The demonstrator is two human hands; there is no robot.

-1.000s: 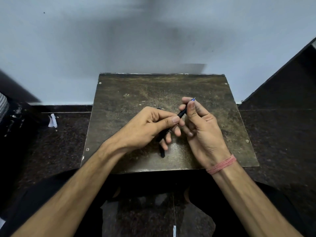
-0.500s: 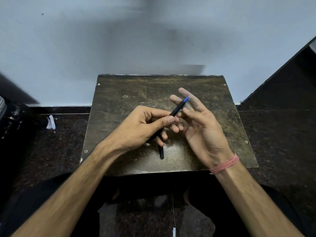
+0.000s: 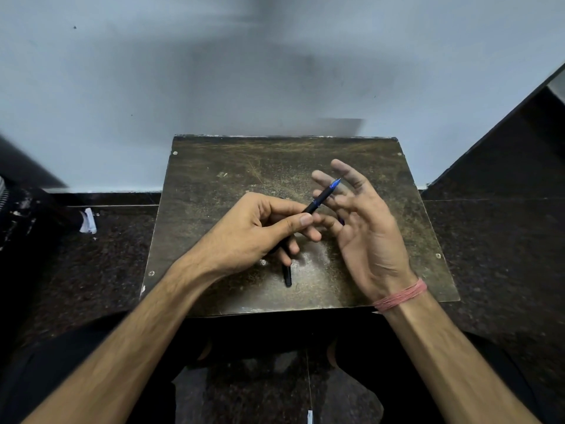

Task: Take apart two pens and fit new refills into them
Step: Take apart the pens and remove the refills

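My left hand grips a black pen with a blue tip that points up and to the right. My right hand is beside the pen with its fingers spread, palm turned toward the pen, holding nothing that I can see. A second black pen lies on the worn brown board, partly hidden under my left hand; only its near end shows. A small dark purple piece shows between the right hand's fingers; I cannot tell what it is.
The board rests in front of a pale wall, on a dark speckled floor. A white scrap lies on the floor at the left. Dark clothing covers my legs below the board.
My right hand has let go of the pen's tip end and opened its fingers wide. The left hand still holds the pen, now raised slightly with the blue tip exposed.
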